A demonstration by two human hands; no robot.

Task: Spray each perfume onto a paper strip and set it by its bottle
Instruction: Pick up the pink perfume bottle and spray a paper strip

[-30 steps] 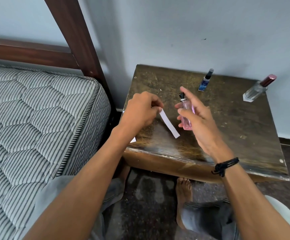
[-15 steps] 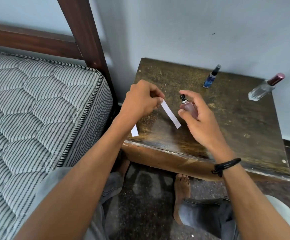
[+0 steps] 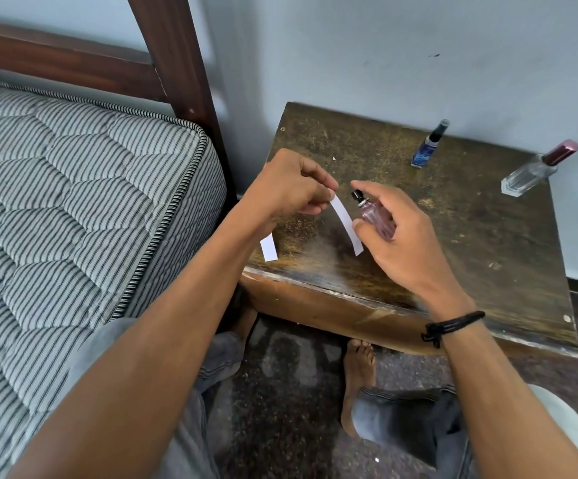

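Head view: the left hand [image 3: 291,188] pinches the top end of a white strip [image 3: 346,223] between thumb and fingers, and the strip hangs curved above the desk [image 3: 488,243]. The right hand [image 3: 401,243] grips a pink bottle [image 3: 375,217] just beside the strip, forefinger above its black nozzle. A second strip [image 3: 268,247] lies at the desk's left edge, partly hidden by the left wrist. A blue bottle [image 3: 425,152] and a clear bottle [image 3: 531,172] stand at the back, well apart.

The counter [image 3: 488,254] stands right of the bed [image 3: 73,202]. At its back stand a middle bottle [image 3: 427,148] and, rightward, a corner bottle [image 3: 529,174]; a spare strip [image 3: 269,247] apparently lies front-left.
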